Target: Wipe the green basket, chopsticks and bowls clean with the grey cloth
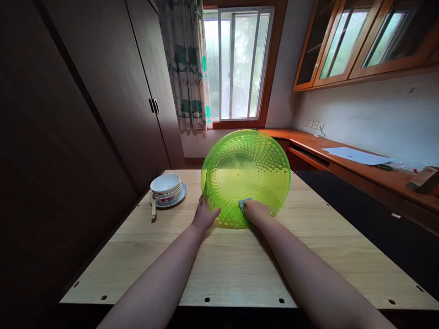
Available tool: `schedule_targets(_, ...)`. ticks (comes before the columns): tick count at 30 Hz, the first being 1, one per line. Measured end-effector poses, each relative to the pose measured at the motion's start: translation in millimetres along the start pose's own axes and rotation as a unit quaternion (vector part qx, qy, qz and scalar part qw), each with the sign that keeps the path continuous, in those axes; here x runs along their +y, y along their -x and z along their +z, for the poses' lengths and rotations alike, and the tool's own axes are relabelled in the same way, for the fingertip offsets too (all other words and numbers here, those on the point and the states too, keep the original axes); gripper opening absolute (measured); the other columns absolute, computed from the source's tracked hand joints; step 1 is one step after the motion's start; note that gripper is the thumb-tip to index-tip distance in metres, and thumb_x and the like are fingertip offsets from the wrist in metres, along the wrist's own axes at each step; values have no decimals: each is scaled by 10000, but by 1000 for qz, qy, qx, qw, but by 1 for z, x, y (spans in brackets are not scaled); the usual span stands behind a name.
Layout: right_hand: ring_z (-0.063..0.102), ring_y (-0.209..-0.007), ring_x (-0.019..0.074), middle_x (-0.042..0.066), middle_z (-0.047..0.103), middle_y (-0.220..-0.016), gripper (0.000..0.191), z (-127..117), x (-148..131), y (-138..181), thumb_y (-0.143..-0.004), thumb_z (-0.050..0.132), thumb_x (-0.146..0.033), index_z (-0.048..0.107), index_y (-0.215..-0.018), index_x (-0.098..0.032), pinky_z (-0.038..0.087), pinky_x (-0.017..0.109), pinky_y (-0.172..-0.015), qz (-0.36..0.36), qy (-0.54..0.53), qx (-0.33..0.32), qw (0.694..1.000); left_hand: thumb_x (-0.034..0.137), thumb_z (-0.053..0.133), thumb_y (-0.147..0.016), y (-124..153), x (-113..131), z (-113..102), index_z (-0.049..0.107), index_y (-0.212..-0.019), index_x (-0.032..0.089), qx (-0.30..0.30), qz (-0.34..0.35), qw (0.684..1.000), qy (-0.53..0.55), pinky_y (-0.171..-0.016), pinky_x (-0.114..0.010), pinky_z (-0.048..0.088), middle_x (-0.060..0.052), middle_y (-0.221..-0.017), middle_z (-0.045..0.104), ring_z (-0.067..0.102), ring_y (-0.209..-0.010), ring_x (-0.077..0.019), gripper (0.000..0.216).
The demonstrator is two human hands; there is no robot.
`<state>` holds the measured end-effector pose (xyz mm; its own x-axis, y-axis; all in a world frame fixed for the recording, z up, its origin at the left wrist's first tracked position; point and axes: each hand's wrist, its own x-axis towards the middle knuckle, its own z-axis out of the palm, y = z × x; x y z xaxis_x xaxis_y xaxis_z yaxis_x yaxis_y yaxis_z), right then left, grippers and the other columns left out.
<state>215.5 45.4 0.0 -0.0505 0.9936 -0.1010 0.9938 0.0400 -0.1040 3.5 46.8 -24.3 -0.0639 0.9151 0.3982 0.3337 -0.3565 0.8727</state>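
Observation:
A translucent green plastic basin [236, 176] is tilted up above the wooden table, its inside facing me. My left hand [205, 214] grips its lower left rim, the thumb on the inner side and the other fingers behind it. Bunched in my right hand [256, 212] is a grey-blue cloth [243, 204], pressed against the lower inner wall of the basin. Most of the cloth is hidden by the closed fingers.
Stacked white bowls [166, 184] rest on a patterned plate [184, 192] at the table's [236, 274] left, with chopsticks [153, 209] leaning beside them. A dark wardrobe [103, 91] stands left. On the right, an orange desk [308, 141] holds white paper sheets [356, 155].

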Motion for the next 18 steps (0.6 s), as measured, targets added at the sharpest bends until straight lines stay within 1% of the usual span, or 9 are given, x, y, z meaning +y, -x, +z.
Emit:
schedule_targets(4,607,-1031,204,63,662,-1181,400,4,-8,6,-973,337,-392,660,-1175,-271,418,276,-823,-121,-48,19,991,139,698,-605,-1,-1,0,456,-1256,191,10,-12,1000,-2,-1018,-423,433,-95,-1212,576,546,-1163,-270,696)
schedule_targets(6,604,-1036,197,45,657,-1196,403,6,-10,7,-979,325,-406,644,-1199,-297,415,270,-817,-143,-61,25,987,135,696,-603,0,0,0,460,-1253,192,16,-13,1000,-3,-1009,-418,443,-92,-1200,581,553,-1152,-269,694)
schedule_targets(9,620,-1003,215,67,673,-1152,408,7,-6,4,-974,323,-398,673,-1139,-270,423,281,-767,-113,-44,27,992,136,690,-609,0,1,0,462,-1254,205,13,-4,1000,-3,-1009,-411,443,-79,-1195,583,554,-1152,-262,687)
schedule_targets(12,634,-967,237,109,682,-1109,410,7,0,-2,-965,330,-370,697,-1066,-218,429,299,-743,-39,-11,22,999,137,689,-614,1,1,-1,455,-1267,206,6,2,1000,-2,-1022,-404,432,-80,-1212,573,543,-1167,-258,698)
schedule_targets(14,638,-955,245,129,681,-1097,409,6,3,-3,-963,330,-357,697,-1051,-199,432,310,-747,-7,3,19,1000,133,688,-613,1,1,0,452,-1277,211,6,8,1000,-1,-1026,-402,427,-77,-1220,570,537,-1175,-257,709)
schedule_targets(16,638,-956,247,130,679,-1096,408,6,2,-3,-965,332,-364,694,-1053,-198,433,313,-752,-16,7,17,1000,132,692,-609,1,0,0,453,-1279,216,11,9,1000,-1,-1022,-401,430,-73,-1214,572,541,-1169,-256,716)
schedule_targets(18,633,-970,239,111,676,-1114,408,6,0,0,-969,332,-388,688,-1075,-218,430,307,-761,-57,-1,17,998,139,696,-609,1,-1,0,457,-1274,214,15,5,1000,-3,-1012,-403,438,-73,-1199,577,552,-1152,-256,712)
